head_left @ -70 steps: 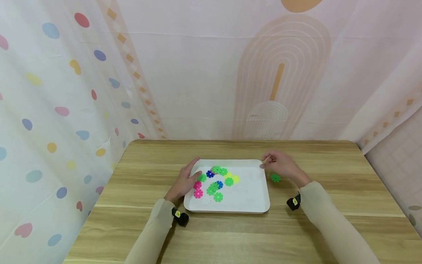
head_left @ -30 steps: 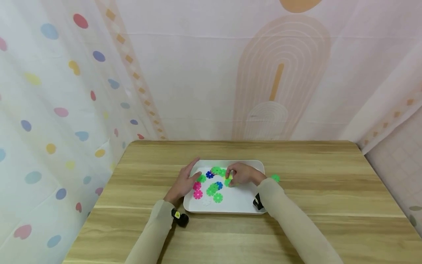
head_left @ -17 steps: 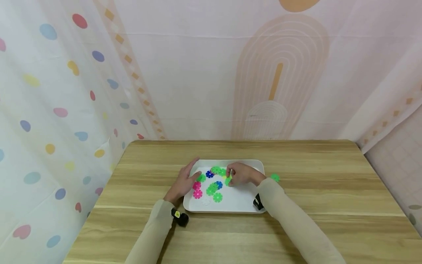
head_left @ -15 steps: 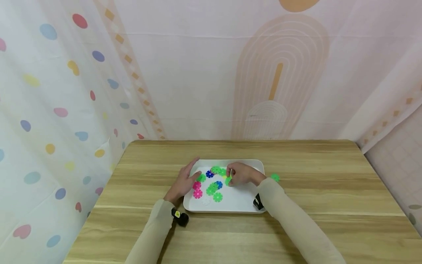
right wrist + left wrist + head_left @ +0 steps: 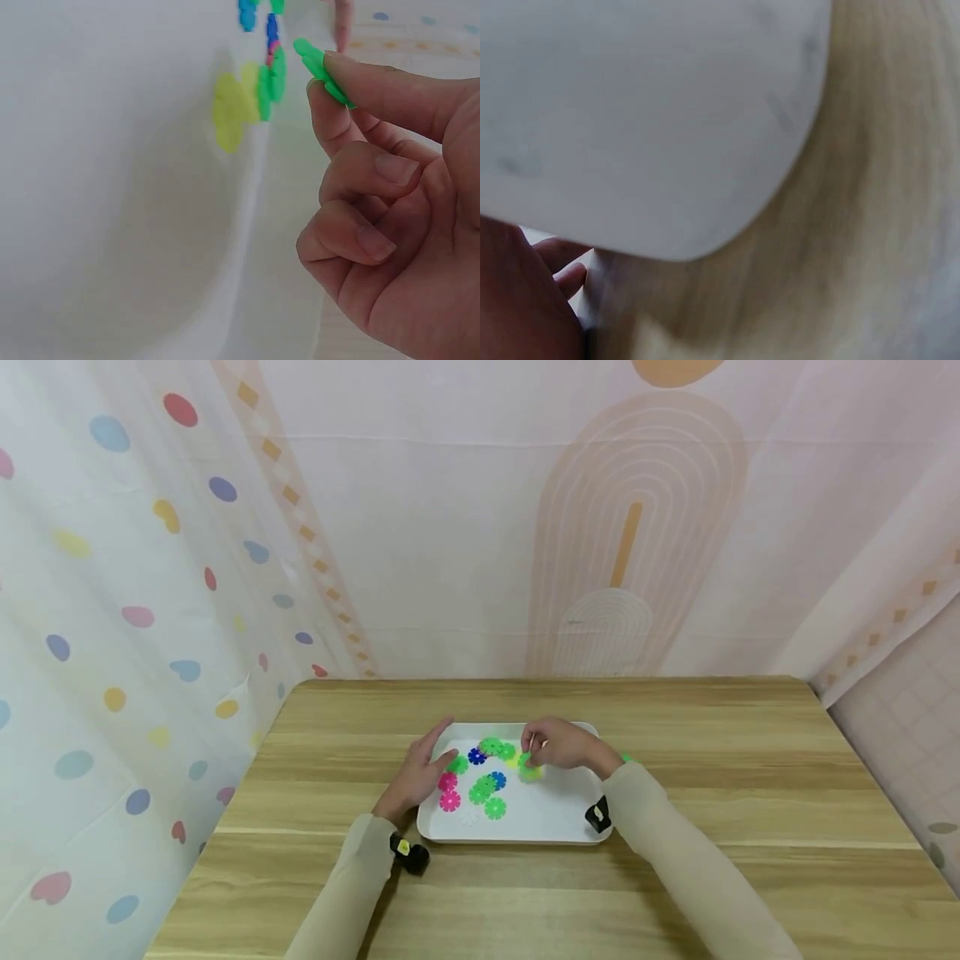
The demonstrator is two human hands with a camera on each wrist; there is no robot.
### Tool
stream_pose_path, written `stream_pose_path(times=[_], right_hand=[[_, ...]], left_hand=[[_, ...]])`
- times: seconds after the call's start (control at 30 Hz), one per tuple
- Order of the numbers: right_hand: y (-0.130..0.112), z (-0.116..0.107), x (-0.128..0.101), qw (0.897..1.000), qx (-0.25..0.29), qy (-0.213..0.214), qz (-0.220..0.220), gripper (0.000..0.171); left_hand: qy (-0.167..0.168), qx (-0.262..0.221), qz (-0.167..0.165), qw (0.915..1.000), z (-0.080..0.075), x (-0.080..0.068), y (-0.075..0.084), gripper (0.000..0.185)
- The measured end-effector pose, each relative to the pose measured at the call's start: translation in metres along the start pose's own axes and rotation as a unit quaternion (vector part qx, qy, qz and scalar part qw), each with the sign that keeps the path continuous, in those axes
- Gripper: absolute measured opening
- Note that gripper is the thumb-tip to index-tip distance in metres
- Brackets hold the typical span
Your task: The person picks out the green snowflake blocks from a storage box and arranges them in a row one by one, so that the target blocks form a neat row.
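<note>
Pinching green disc (image 5: pixel 321 69) above tray (image 5: pixel 558 827)

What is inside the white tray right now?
The white tray holds flat flower-shaped pieces in green, pink, blue, yellow and one white. The right hand pinches a green piece above them, covering whatever lies beneath it.
</note>
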State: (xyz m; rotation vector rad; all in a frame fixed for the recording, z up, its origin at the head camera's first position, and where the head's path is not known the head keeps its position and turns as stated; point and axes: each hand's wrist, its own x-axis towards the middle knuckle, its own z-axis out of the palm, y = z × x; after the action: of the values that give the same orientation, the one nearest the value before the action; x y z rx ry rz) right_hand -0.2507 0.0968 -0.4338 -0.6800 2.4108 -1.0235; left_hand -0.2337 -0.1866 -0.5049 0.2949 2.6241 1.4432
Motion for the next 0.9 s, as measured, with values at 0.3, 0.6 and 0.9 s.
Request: stream_pose_path(times=[0.3,0.6,0.9], right_hand=[[0.006,-0.026,-0.030,0.997,0.033,0.065,0.011,0.012],[0.036,-0.050,-0.063,0.991,0.063,0.116,0.026,0.011],[0.067,-0.062,-0.099,0.983,0.104,0.142,0.059,0.016]], left_hand=[[0.003,-0.003,0.008,1.0000,0.001,-0.002,0.003,0.059],[-0.009,-0.014,0.005,0.9999,0.000,-0.001,0.002,0.058],[-0.019,-0.035,-0.021,0.9990,-0.002,-0.002,0.006,0.057]])
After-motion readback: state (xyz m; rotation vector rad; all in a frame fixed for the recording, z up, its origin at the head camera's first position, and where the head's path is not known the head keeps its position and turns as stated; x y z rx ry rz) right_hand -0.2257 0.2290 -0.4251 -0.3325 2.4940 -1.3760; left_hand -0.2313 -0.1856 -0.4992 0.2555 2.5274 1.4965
